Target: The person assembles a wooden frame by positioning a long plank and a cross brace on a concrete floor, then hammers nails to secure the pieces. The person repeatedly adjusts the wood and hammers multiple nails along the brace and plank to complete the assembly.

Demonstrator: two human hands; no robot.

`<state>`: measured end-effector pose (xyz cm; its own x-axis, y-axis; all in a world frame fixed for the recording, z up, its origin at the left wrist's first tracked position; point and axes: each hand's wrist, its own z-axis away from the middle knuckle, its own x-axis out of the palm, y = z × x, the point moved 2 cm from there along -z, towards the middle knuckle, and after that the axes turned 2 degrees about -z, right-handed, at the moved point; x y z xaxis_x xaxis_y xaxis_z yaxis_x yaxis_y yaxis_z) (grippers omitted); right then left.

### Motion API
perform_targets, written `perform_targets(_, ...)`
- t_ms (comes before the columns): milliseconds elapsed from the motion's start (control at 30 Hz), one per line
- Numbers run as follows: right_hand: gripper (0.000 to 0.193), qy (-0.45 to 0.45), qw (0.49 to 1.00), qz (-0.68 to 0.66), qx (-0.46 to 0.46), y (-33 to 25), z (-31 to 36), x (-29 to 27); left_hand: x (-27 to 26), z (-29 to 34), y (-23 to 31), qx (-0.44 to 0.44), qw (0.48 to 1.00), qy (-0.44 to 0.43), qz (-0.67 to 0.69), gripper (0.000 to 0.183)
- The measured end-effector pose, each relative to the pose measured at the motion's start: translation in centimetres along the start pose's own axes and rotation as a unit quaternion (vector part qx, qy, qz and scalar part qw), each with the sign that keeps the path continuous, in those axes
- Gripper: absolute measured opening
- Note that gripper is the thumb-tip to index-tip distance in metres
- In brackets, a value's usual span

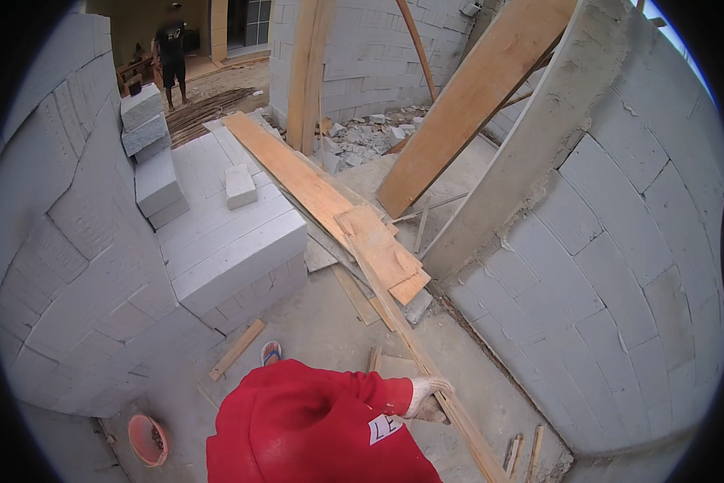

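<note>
A white-gloved hand, which I take as my left hand, reaches across from a red sleeve at the bottom. Its fingers close around a long, thin wooden strip. The strip slants from the stacked boards down past the lower edge, right of the middle. My right hand does not show clearly; the red cloth hides that side. Beyond the glove, a short, wide board lies across a long orange-brown plank.
Pale blocks form a stack at left and a wall at right. A broad plank leans beside a concrete column. An orange bucket, wood offcuts and rubble lie about. Another person stands far left.
</note>
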<state>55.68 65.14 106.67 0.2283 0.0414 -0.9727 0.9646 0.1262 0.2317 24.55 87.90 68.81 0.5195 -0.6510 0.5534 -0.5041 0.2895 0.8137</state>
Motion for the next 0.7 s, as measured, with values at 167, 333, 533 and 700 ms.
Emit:
perform_targets(167, 0.040, -0.037, 0.992, -0.117, -0.033, -11.8, -12.7, 5.7, -9.0, 1.5, 4.4, 0.060, 0.971, 0.010, -0.230, 0.057)
perform_targets(333, 0.040, -0.063, 0.973, -0.218, -0.037, -24.9, -26.1, 9.6, -19.5, 4.7, 13.0, -0.037, 0.906, 0.078, -0.414, 0.064)
perform_targets(533, 0.041, -0.095, 0.942, -0.318, -0.041, -37.0, -37.5, 12.4, -32.8, 10.4, 19.0, 0.059, 0.856, 0.106, -0.503, 0.060)
perform_targets(700, 0.042, -0.129, 0.920, -0.368, -0.049, -44.3, -44.6, 15.1, -42.8, 13.9, 20.8, 0.090, 0.903, 0.146, -0.395, 0.064)
